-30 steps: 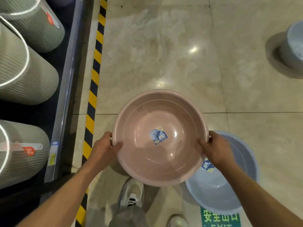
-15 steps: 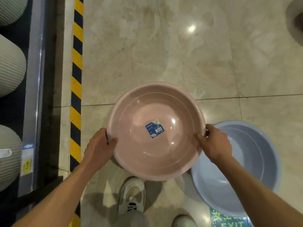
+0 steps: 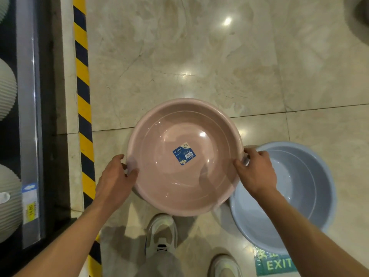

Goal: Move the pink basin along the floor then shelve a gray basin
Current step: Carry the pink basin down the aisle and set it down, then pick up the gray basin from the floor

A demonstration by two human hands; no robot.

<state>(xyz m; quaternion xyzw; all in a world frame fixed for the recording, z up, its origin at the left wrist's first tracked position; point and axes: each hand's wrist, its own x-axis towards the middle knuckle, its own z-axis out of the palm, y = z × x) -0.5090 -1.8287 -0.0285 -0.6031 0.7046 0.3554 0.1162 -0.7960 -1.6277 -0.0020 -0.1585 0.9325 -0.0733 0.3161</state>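
I hold the pink basin (image 3: 184,156) by its rim over the tiled floor (image 3: 199,56), open side up, a blue sticker (image 3: 184,153) at its bottom — my left hand (image 3: 114,180) has its fingers clamped on the left edge, my right hand (image 3: 256,172) on the right edge. Just beside it, partly under its right side, a gray basin (image 3: 299,196) sits on the floor by a green exit sign (image 3: 276,263). To the left runs yellow-black tape (image 3: 82,100) along a shelf (image 3: 30,116) — my shoes (image 3: 162,232) show below.

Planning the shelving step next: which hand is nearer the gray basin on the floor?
Right. The right hand grips the pink basin at its right rim, directly over the gray basin's near edge. The left hand grips the opposite rim, a full basin away.
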